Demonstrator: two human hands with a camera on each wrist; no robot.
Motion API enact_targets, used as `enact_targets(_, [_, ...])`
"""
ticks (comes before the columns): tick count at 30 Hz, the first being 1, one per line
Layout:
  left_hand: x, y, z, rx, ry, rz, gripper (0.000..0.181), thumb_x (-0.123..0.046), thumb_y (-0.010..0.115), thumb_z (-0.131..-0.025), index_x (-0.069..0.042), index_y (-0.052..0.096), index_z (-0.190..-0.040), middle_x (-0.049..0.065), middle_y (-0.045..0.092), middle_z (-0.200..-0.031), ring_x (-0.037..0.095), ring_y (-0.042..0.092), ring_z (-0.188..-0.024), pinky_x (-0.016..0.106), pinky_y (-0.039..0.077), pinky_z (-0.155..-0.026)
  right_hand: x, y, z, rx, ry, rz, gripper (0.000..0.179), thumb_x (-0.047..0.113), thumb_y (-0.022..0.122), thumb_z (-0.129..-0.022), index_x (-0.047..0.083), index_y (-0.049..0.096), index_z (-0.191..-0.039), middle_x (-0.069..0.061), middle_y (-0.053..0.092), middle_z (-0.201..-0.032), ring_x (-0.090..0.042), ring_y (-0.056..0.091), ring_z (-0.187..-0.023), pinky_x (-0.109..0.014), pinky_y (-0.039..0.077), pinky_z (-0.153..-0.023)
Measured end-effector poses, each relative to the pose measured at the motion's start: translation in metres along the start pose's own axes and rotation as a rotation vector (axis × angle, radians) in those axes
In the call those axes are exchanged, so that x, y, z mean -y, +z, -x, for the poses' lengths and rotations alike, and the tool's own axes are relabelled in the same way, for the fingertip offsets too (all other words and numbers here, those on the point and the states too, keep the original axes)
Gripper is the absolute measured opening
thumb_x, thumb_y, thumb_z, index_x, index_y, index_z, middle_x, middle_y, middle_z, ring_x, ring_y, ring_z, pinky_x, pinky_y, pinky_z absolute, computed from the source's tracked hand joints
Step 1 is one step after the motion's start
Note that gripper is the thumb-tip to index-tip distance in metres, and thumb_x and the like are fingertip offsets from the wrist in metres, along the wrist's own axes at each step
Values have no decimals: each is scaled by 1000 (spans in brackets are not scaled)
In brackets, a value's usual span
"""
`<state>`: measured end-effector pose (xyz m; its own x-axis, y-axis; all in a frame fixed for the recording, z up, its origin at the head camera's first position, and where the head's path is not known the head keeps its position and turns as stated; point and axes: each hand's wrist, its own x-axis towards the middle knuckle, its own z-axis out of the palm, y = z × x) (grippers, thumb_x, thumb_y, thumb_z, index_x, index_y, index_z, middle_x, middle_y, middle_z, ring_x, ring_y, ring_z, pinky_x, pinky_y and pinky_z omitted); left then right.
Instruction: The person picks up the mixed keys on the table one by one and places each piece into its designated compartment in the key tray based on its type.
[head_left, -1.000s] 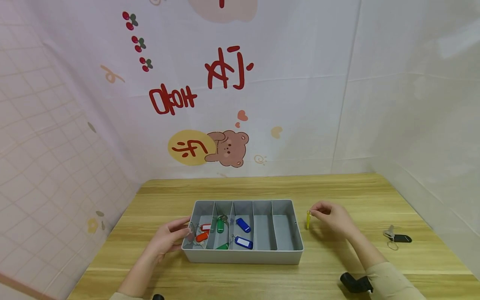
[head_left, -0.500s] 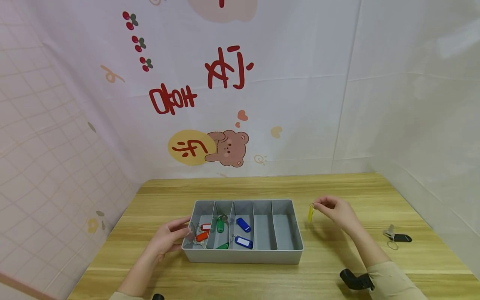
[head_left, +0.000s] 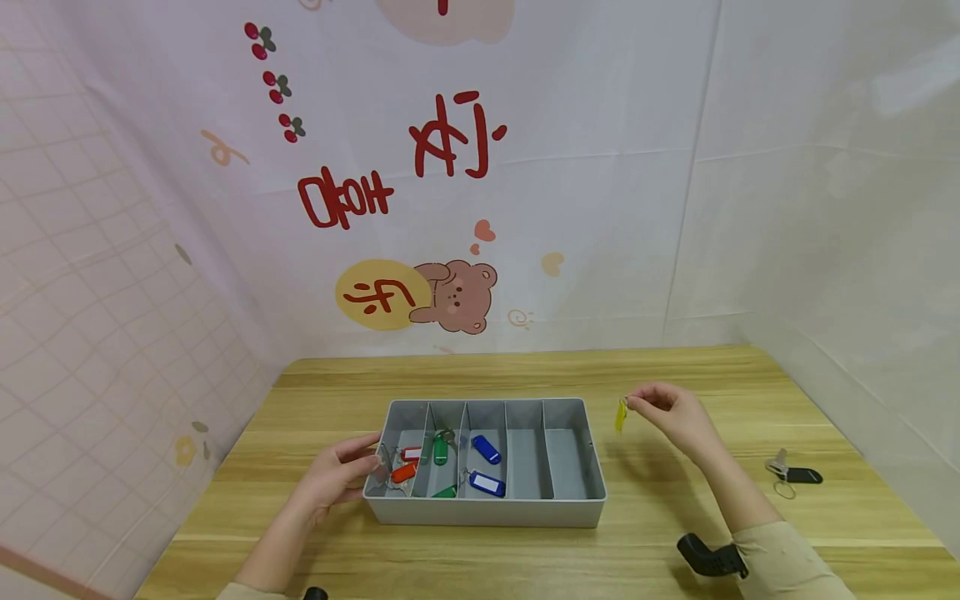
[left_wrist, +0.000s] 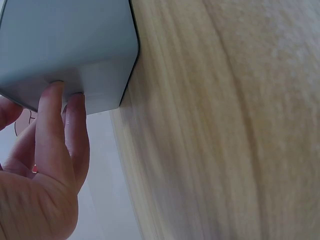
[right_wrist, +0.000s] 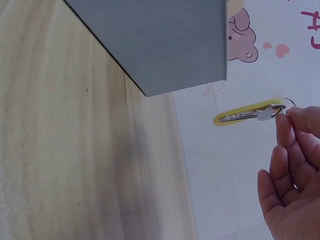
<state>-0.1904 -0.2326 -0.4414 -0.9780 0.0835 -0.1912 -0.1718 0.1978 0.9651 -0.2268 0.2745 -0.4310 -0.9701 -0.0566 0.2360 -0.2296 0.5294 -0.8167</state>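
My right hand (head_left: 671, 417) pinches the metal ring of a key with a yellow tag (head_left: 621, 414) between thumb and fingertips, to the right of the grey divided box (head_left: 487, 512). In the right wrist view the silver key (right_wrist: 267, 114) hangs alongside the yellow tag, raised above the table. My left hand (head_left: 341, 473) grips the left end of the box at its rim. The left wrist view shows fingers (left_wrist: 52, 130) pressed on the box's outer end wall. Red tags (head_left: 405, 472), green tags (head_left: 440, 451) and blue tags (head_left: 487, 483) lie in the three left compartments.
A key with a black tag (head_left: 805, 476) lies on the wooden table (head_left: 525, 558) at the right. Printed white cloth (head_left: 600, 208) stands behind and at both sides. A black wrist mount (head_left: 708, 558) sits beside the right sleeve.
My right hand has lifted the yellow-tagged key and moved slightly back, away from the front edge. My left hand and the box have stayed in place.
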Motion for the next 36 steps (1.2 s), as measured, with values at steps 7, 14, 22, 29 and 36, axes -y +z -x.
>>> enact_targets(7, [0,0,2,18,2,13,56,-8,63,-96,5,42,-146,30,54,-133,31,66,-102,46,58,-79,11,-2,0,-21,-15,-26,27,29,69,-95,3,72,-102,-8,71,-96,-11,63,-85,-23,51,-73])
enact_targets(14, [1,-1,2,30,2,6,56,-10,62,-97,5,41,-147,30,53,-134,32,65,-105,47,58,-80,19,-3,-2,-36,-49,-27,25,27,69,-95,3,72,-102,-8,71,-95,-10,63,-83,-23,51,-71])
enact_targets(22, [-1,0,3,15,2,7,55,-9,62,-96,5,43,-146,30,54,-133,33,66,-104,46,58,-79,32,-2,-4,-48,-52,-26,27,30,70,-94,4,72,-103,-6,71,-96,-15,64,-86,-23,51,-72])
enact_targets(29, [-2,1,4,16,1,26,55,-7,62,-95,5,43,-145,28,56,-131,34,66,-102,47,58,-80,44,-2,-5,-65,-99,-8,23,27,70,-94,5,72,-100,-4,71,-94,-9,62,-85,-23,50,-72])
enact_targets(36, [-1,0,3,24,2,12,56,-9,63,-96,4,42,-146,28,56,-132,36,65,-105,47,58,-81,56,-1,-6,-61,-113,10,21,29,70,-94,8,72,-98,-2,70,-94,-10,62,-87,-26,49,-73])
